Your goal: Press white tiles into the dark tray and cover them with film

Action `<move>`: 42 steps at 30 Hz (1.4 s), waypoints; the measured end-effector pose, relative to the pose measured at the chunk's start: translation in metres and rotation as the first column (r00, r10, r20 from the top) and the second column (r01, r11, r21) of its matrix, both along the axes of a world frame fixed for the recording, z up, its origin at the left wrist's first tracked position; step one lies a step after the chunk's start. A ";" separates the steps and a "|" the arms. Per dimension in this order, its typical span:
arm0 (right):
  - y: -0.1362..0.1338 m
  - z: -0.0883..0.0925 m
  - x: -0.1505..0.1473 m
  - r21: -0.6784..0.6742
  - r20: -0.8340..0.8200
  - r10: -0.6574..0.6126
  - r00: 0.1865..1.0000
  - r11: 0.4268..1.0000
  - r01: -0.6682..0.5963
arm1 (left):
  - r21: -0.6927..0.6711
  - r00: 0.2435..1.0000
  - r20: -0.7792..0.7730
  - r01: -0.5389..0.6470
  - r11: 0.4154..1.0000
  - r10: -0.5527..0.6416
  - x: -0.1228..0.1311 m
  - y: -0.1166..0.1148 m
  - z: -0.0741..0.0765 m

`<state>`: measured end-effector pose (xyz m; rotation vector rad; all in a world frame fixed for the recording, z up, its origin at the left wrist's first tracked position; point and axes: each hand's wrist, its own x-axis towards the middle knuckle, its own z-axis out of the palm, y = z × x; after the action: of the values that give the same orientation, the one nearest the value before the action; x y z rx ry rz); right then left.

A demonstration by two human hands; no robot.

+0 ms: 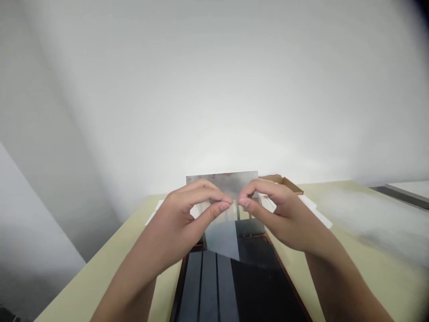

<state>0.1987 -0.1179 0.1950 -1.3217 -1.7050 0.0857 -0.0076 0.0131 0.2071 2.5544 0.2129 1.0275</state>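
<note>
Currently mid-hold: left hand (177, 221) and right hand (281, 219) nearly closed, each pinching clear film (221, 237) between thumb and fingers, film raised over black grooved panel (264, 290), cardboard box (282, 183) behind.

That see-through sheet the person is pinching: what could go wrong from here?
The thin see-through sheet is held only between the fingertips of the left hand and right hand, so it might slip and land askew on the black grooved panel. Fingers could also smudge it; its upper part already looks blotchy.
</note>
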 end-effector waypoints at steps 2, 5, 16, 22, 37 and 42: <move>-0.001 0.000 -0.002 0.022 -0.039 -0.010 0.999 1.000 0.011 | 0.022 1.000 0.017 0.005 1.000 -0.005 -0.003 -0.001 0.001; -0.001 -0.001 -0.005 -0.007 -0.063 0.023 0.998 1.000 -0.023 | 0.043 0.999 0.049 0.001 0.999 -0.003 -0.004 -0.004 0.001; -0.006 0.003 -0.005 -0.062 -0.089 0.102 0.991 0.992 -0.107 | 0.110 0.998 0.057 -0.042 0.993 0.036 0.000 -0.009 0.001; -0.007 0.002 -0.005 -0.053 -0.080 0.030 0.996 0.998 -0.034 | 0.117 0.998 0.054 -0.043 0.992 0.037 -0.001 -0.010 -0.001; -0.015 0.005 0.000 -0.065 -0.216 0.139 0.966 0.986 -0.156 | 0.335 0.975 0.134 0.124 0.934 -0.177 0.005 -0.017 -0.001; -0.018 0.005 0.003 -0.041 -0.284 0.184 0.941 0.978 -0.204 | 0.371 0.961 0.184 0.126 0.920 -0.206 0.003 -0.018 -0.004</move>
<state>0.2018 -0.1363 0.2001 -1.1274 -1.5956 0.4307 -0.0046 -0.0051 0.2032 2.6790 -0.2742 1.3742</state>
